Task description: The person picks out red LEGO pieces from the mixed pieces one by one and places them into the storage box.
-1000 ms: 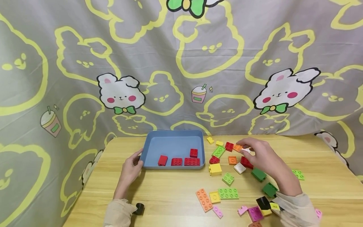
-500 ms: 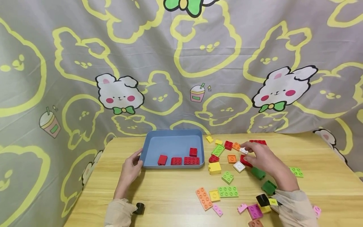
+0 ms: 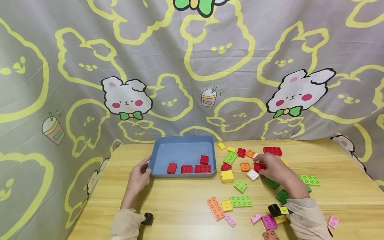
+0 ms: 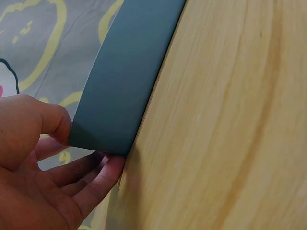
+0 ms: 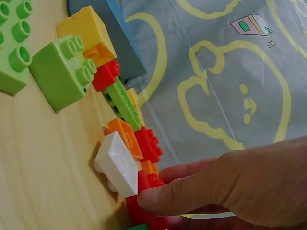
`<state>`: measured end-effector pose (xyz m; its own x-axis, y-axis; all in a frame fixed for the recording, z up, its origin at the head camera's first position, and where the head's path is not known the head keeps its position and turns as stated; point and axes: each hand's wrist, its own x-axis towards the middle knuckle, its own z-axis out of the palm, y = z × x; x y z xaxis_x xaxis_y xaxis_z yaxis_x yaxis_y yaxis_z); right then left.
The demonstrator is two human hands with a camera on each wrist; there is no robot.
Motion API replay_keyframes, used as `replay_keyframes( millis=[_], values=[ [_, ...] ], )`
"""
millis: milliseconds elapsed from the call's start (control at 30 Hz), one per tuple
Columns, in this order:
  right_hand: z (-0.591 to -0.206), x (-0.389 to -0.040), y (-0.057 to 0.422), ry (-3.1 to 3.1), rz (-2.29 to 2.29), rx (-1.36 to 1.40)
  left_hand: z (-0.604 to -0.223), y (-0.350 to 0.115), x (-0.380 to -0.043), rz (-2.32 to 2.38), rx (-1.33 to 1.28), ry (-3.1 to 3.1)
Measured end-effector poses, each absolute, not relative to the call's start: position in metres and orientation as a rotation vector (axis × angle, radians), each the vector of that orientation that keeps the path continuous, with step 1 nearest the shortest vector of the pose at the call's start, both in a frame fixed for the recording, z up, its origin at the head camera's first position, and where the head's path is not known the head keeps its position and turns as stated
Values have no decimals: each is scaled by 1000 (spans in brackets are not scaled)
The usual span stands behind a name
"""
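Note:
My left hand (image 3: 139,175) holds the left end of a blue tray (image 3: 183,175). In the left wrist view, its fingertips are at the tray's rim and lower corner. Inside the tray sit several red toy bricks (image 3: 202,169). To the right, my right hand (image 3: 274,168) pinches a red brick (image 3: 257,166) among scattered building bricks. The right wrist view shows the thumb (image 5: 152,197) against this brick's side, the other fingers partly hidden behind it. A white brick (image 5: 117,165) lies right beside the thumb, studs turned down, with an orange brick (image 3: 244,167) near it.
Around the right hand lie a long red brick (image 3: 272,151), dark green bricks (image 3: 282,196) and a yellow brick (image 3: 227,176). Light green plates (image 3: 241,201), an orange plate (image 3: 215,208) and pink bricks (image 3: 230,220) are nearer. A patterned curtain (image 3: 168,66) hangs behind the table (image 3: 177,213).
My right hand has moved from the small white brick by the orange one down and slightly right to the red brick, uncovering the long red brick behind. The left hand stays at the tray.

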<state>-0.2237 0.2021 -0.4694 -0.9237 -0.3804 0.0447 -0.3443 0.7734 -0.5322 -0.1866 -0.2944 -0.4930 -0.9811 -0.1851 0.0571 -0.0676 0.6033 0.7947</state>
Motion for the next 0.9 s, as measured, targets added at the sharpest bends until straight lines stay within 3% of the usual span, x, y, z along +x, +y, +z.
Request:
replay_keyframes(
  millis=[900],
  values=[
    [-475,-226,200,2940,-823,-566,-491,-295,-186,-1333,196,-2688]
  ],
)
